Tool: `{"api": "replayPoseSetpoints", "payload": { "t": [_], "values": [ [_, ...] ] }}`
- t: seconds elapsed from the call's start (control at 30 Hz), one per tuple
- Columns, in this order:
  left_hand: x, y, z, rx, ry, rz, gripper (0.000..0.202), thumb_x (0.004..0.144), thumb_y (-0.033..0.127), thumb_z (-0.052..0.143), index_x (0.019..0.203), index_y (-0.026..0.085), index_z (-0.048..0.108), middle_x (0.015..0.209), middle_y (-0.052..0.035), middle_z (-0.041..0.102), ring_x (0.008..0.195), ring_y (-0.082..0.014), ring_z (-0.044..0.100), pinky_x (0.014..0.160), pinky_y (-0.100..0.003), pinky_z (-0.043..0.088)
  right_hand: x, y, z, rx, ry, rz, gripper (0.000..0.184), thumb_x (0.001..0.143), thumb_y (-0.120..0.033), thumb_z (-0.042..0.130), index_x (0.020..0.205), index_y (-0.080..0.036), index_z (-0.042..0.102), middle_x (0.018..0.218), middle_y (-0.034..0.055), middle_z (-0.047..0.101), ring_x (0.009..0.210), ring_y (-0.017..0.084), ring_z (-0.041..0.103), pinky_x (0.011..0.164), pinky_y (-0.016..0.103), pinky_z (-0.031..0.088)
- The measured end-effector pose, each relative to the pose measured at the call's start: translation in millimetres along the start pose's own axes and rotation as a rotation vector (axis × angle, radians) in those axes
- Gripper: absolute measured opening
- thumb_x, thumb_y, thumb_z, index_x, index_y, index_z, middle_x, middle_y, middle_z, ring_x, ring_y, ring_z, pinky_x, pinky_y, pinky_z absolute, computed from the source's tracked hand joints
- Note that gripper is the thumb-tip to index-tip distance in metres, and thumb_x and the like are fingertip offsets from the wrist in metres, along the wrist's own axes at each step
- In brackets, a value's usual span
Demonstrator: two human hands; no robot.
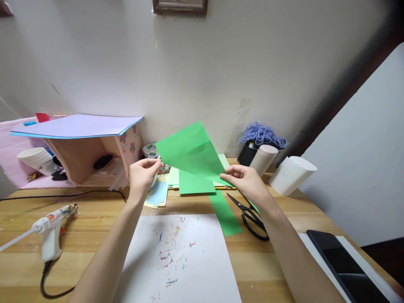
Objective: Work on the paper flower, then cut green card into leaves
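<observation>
Your forearms (110,244) lie nearest the camera in the head view, entering from the lower edge above a white sheet (195,252) that bears red, blue and dark streaks. Beyond them, your two hands suspend a green sheet (189,153) above the table (94,219), in the middle of the view. Note its appearance: plain, bright green, straight-edged, with one corner pointing upward and a faint crease-like line across its right half; it is tilted, its right lower corner below the left.

The fingers of your left hand (143,174) are brought together in a pinch at the left edge; those of your right hand (244,179) are likewise closed, thumb uppermost, on the lower right corner. Below the held sheet shows a second green piece (195,184), and nearer you a green strip (225,214) lies on the table. Black-handled scissors (244,208) lie just beside the strip, partly covered by your right forearm.

As to labels, observe the tape roll (150,149) behind your left hand: it carries coloured print, too small to read. At your left rests a white glue gun (52,240); at your right, a dark phone (344,263) lies on white paper, and farther back stands a leaning white cylinder (292,176).
</observation>
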State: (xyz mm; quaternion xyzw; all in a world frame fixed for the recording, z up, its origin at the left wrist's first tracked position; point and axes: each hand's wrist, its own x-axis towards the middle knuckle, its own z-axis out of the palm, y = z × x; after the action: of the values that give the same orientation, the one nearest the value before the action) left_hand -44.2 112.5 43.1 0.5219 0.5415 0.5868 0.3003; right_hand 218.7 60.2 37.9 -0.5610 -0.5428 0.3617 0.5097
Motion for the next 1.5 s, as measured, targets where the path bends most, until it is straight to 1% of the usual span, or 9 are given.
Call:
{"api": "replayPoseSetpoints", "payload": {
  "t": [0.1, 0.2, 0.3, 0.43, 0.63, 0.87, 1.13, 1.33, 1.5],
  "values": [
    [2, 0, 1.3, -0.133, -0.015, -0.086, 0.029, 0.065, 0.035, 0.063, 0.078, 0.009, 0.067, 0.074, -0.0099, 0.069, 0.06, -0.0148, 0.063, 0.057, -0.024, 0.049, 4, 3, -3, 0.059, 0.045, -0.011, 0.036, 0.056, -0.044, 0.073, 0.071, -0.015, 0.058, 0.063, -0.0006, 0.06, 0.057, 0.013, 0.056, 0.054, 0.025, 0.047],
    [-12, 2, 19.6, -0.291, -0.338, -0.189, 0.041, 0.069, 0.045, 0.059, 0.089, 0.009, 0.063, 0.089, -0.0134, 0.068, 0.077, -0.0187, 0.065, 0.07, -0.03, 0.051, 1, 7, 6, 0.195, 0.01, 0.041, 0.038, 0.056, -0.044, 0.073, 0.071, -0.017, 0.053, 0.054, -0.0052, 0.054, 0.049, 0.01, 0.052, 0.05, 0.023, 0.044],
    [-38, 3, 43.3, -0.291, -0.579, -0.228, 0.042, 0.066, 0.043, 0.065, 0.094, 0.012, 0.06, 0.099, -0.0118, 0.065, 0.087, -0.0196, 0.062, 0.076, -0.031, 0.05, -12, 12, 23, 0.249, -0.15, 0.093, 0.035, 0.059, -0.043, 0.072, 0.067, -0.017, 0.05, 0.046, -0.0087, 0.047, 0.044, 0.007, 0.048, 0.046, 0.02, 0.041],
    [-58, -4, 56.5, -0.291, -0.73, -0.293, 0.034, 0.067, 0.041, 0.063, 0.085, 0.013, 0.059, 0.091, -0.008, 0.066, 0.083, -0.019, 0.061, 0.075, -0.031, 0.048, -35, 26, 28, 0.321, -0.455, 0.199, 0.033, 0.064, -0.041, 0.069, 0.08, -0.015, 0.058, 0.074, 0.0014, 0.064, 0.074, 0.015, 0.062, 0.068, 0.026, 0.049],
    [-63, -21, 61.5, -0.099, -1.039, -0.353, 0.027, 0.066, 0.041, 0.062, 0.074, 0.016, 0.06, 0.069, -0.0019, 0.062, 0.066, -0.0161, 0.058, 0.058, -0.024, 0.043, -56, 63, -7, 0.283, -0.18, 0.292, 0.034, 0.069, -0.045, 0.065, 0.08, -0.014, 0.059, 0.072, 0.006, 0.067, 0.071, 0.018, 0.065, 0.072, 0.033, 0.051],
    [-53, -45, 71.7, 0.225, -0.6, 0.072, 0.029, 0.071, 0.043, 0.053, 0.059, 0.018, 0.048, 0.051, 0.0052, 0.041, 0.05, -0.0109, 0.038, 0.048, -0.022, 0.027, -67, 96, -62, -0.416, -0.024, 0.152, 0.021, 0.076, -0.035, 0.056, 0.088, -0.018, 0.06, 0.095, 0.0077, 0.064, 0.09, 0.021, 0.059, 0.082, 0.034, 0.043],
    [-44, -46, 66.9, 0.31, -0.517, 0.236, 0.03, 0.083, 0.039, 0.038, 0.062, 0.019, 0.044, 0.057, 0.0037, 0.041, 0.058, -0.0126, 0.04, 0.056, -0.022, 0.029, -74, 116, -73, -0.896, -0.115, 0.139, 0.018, 0.065, -0.014, 0.05, 0.083, -0.019, 0.05, 0.083, 0.006, 0.059, 0.078, 0.021, 0.056, 0.064, 0.026, 0.038],
    [-41, -51, 66.7, 0.319, -0.445, 0.214, 0.032, 0.084, 0.04, 0.035, 0.065, 0.017, 0.047, 0.059, 0.0031, 0.043, 0.059, -0.0121, 0.04, 0.056, -0.021, 0.029, -80, 95, -57, -0.726, -0.13, 0.214, 0.014, 0.066, -0.027, 0.055, 0.077, -0.021, 0.048, 0.067, -0.0009, 0.054, 0.06, 0.015, 0.049, 0.052, 0.023, 0.031],
    [-33, -54, 63.2, 0.308, -0.36, 0.165, 0.034, 0.084, 0.04, 0.036, 0.065, 0.016, 0.049, 0.059, 0.0031, 0.042, 0.057, -0.0115, 0.038, 0.054, -0.022, 0.028, -79, 87, -54, -0.103, -0.231, 0.376, 0.025, 0.07, -0.038, 0.06, 0.071, -0.018, 0.045, 0.057, -0.0047, 0.044, 0.048, 0.009, 0.041, 0.046, 0.021, 0.031]
  ]
}}
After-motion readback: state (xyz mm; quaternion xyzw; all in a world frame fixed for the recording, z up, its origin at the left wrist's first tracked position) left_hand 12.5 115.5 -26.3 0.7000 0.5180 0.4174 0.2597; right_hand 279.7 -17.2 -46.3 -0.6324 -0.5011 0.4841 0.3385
